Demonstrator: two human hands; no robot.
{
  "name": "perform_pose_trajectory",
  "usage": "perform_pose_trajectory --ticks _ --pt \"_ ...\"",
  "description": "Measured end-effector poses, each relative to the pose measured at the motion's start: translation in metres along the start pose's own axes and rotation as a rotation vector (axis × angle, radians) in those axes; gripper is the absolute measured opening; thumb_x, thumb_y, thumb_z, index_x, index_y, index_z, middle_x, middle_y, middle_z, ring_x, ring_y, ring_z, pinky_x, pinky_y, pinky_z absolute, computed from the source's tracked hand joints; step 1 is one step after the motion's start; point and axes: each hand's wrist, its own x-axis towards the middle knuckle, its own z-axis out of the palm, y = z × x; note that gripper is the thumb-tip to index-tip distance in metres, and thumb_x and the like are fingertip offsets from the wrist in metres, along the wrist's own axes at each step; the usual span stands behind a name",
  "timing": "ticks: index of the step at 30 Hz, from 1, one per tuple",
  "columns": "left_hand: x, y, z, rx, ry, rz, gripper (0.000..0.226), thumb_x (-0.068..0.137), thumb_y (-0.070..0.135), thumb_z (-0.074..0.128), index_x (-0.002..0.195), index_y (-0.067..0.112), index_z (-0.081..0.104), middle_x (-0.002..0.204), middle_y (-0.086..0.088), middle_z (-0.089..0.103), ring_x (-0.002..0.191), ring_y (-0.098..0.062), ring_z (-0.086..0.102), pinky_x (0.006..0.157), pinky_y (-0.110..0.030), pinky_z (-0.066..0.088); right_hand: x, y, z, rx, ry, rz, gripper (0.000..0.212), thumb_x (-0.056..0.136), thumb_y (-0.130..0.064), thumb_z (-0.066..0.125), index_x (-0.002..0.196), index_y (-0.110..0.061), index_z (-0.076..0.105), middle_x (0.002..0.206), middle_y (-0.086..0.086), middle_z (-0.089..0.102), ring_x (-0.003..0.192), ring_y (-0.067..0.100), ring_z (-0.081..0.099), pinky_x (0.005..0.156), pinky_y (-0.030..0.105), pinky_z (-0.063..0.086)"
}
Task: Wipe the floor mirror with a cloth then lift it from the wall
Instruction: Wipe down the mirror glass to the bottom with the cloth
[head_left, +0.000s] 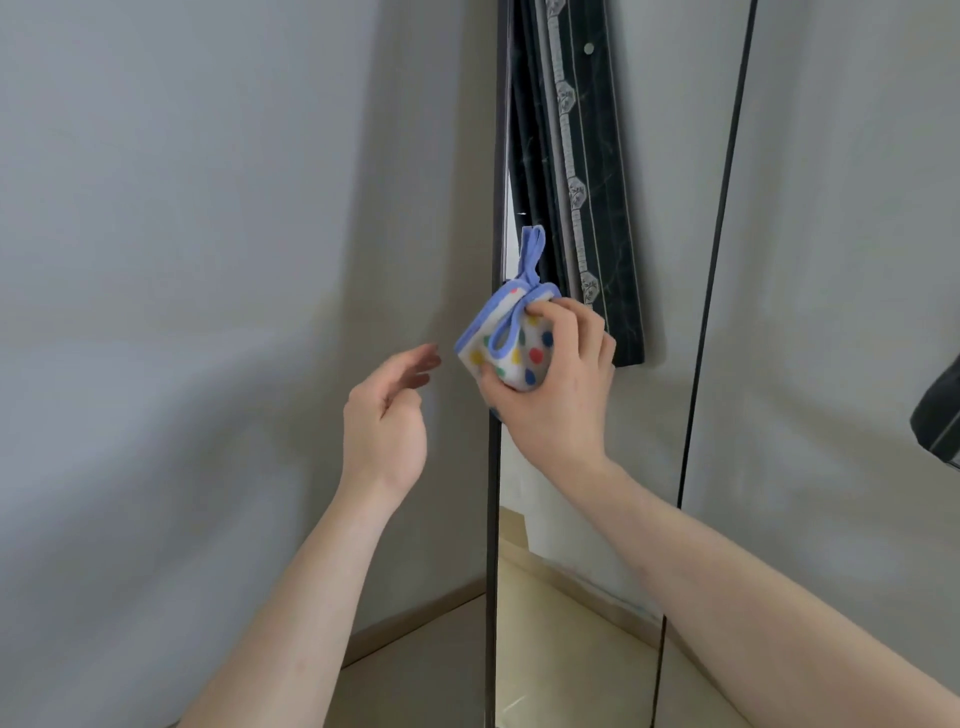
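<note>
Now cloth (511, 347) pinched in right-hand fingers (550, 314), prob. touching mirror (597, 467) edge.

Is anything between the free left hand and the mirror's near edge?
Nothing visible. The left hand hangs open just left of the mirror's dark frame, with only bare wall behind the gap. The right hand holds the dotted cloth against that edge, higher up.

Pale room corner, bare surroundings.
Grey wall (182, 260) on the left, tan floor (415, 670) below with baseboard (410, 618); dark patterned fabric (937, 410) at right edge.
</note>
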Motion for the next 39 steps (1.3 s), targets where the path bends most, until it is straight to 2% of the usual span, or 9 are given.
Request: perform_pose_trajectory --ticks 3,8,12,15,21,29,32,37,39 --pt "0.003 -0.004 -0.002 0.013 -0.013 -0.013 0.057 0.078 0.007 0.034 0.110 0.036 0.071 0.112 0.012 0.075 0.110 -0.009 0.068 0.100 -0.022 0.049 -0.028 0.009 0.003 0.005 -0.030 0.014 0.069 0.073 -0.042 0.086 0.131 -0.026 0.052 0.141 -0.007 0.043 0.122 0.019 0.042 0.099 0.045 0.046" --pt "0.003 -0.004 -0.004 0.025 -0.016 -0.033 0.066 0.087 -0.015 0.035 0.109 0.036 0.070 0.110 0.016 0.073 0.103 0.004 0.068 0.094 -0.011 0.047 -0.081 0.032 0.009 0.014 -0.132 -0.002 0.073 0.070 -0.042 0.088 0.129 -0.030 0.048 0.141 -0.010 0.041 0.121 0.019 0.041 0.093 0.047 0.051" --pt "0.003 -0.004 -0.006 0.024 -0.011 -0.021 0.058 0.082 -0.004 0.036 0.112 0.030 0.072 0.112 0.013 0.074 0.104 0.002 0.068 0.093 -0.010 0.047 -0.038 0.016 0.007 0.008 -0.067 -0.019 0.068 0.069 -0.044 0.087 0.123 -0.026 0.050 0.135 -0.006 0.042 0.118 0.020 0.041 0.094 0.045 0.049" --pt "0.003 -0.004 -0.007 0.005 0.001 -0.023 0.057 0.075 0.006 0.035 0.108 0.036 0.072 0.112 0.015 0.074 0.105 -0.005 0.068 0.092 -0.011 0.047 0.013 -0.004 0.004 0.006 0.017 -0.058 0.065 0.070 -0.045 0.084 0.121 -0.021 0.053 0.132 -0.001 0.046 0.115 0.023 0.042 0.096 0.042 0.045" --pt "0.000 -0.003 -0.006 0.051 -0.028 -0.051 0.062 0.087 -0.015 0.036 0.117 0.025 0.074 0.117 0.011 0.074 0.111 -0.007 0.066 0.088 -0.004 0.043 0.059 -0.022 0.002 0.013 0.098 -0.051 0.064 0.075 -0.048 0.081 0.128 -0.026 0.054 0.134 -0.005 0.047 0.115 0.022 0.045 0.097 0.044 0.047" --pt "-0.004 -0.001 -0.008 0.103 -0.047 -0.037 0.060 0.091 -0.013 0.037 0.120 0.026 0.073 0.121 0.011 0.073 0.114 -0.003 0.065 0.088 -0.001 0.042 -0.053 0.018 0.006 0.019 -0.064 0.025 0.068 0.072 -0.040 0.087 0.129 -0.025 0.052 0.138 -0.006 0.044 0.119 0.018 0.041 0.095 0.046 0.049" --pt "-0.009 0.003 -0.003 0.110 -0.073 -0.042 0.057 0.094 -0.009 0.039 0.122 0.030 0.071 0.120 0.018 0.070 0.114 0.001 0.064 0.089 -0.002 0.042 -0.096 0.032 0.006 0.009 -0.130 0.026 0.070 0.070 -0.040 0.086 0.129 -0.026 0.050 0.139 -0.007 0.043 0.122 0.019 0.042 0.097 0.047 0.050" --pt "-0.020 0.009 0.012 0.118 -0.154 -0.050 0.046 0.101 0.004 0.047 0.128 0.034 0.068 0.122 0.022 0.069 0.113 0.008 0.062 0.093 -0.006 0.044 -0.138 0.053 0.001 0.005 -0.213 0.047 0.074 0.073 -0.048 0.087 0.133 -0.030 0.048 0.142 -0.010 0.041 0.127 0.017 0.044 0.103 0.041 0.048" --pt "-0.023 0.010 0.017 0.118 -0.168 -0.054 0.040 0.103 0.009 0.051 0.131 0.031 0.068 0.119 0.021 0.070 0.110 0.011 0.062 0.091 -0.004 0.044 -0.144 0.062 -0.004 0.042 -0.243 0.078 0.073 0.081 -0.059 0.077 0.140 -0.033 0.045 0.149 -0.011 0.039 0.135 0.015 0.041 0.109 0.036 0.043"
